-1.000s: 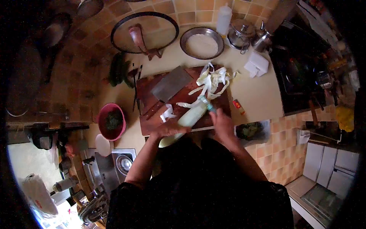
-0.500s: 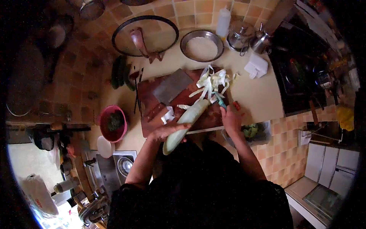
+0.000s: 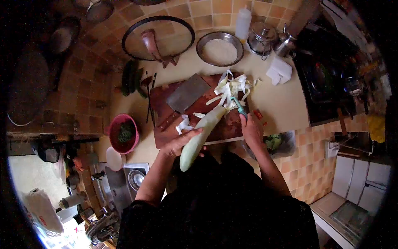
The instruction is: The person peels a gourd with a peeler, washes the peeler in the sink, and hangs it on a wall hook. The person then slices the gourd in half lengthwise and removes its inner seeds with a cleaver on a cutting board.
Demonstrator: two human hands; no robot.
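My left hand (image 3: 179, 143) grips a long pale green gourd (image 3: 200, 136) near its lower half; its far tip rests on the brown cutting board (image 3: 166, 95). My right hand (image 3: 251, 129) holds a teal peeler (image 3: 239, 106) beside the gourd's far end. A heap of pale peel strips (image 3: 231, 89) lies at the board's far right. A cleaver (image 3: 185, 93) lies flat on the board's left part.
A metal bowl of white grains (image 3: 219, 49), a squeeze bottle (image 3: 243, 20) and steel pots (image 3: 265, 39) stand at the back. A pink bowl of greens (image 3: 123, 133) is left of the board, a stove (image 3: 327, 79) on the right, a sink (image 3: 124, 182) below left.
The gourd has slid toward me and tilted further off the board's near edge. My right hand drew the peeler back from the gourd's middle to beside its far tip.
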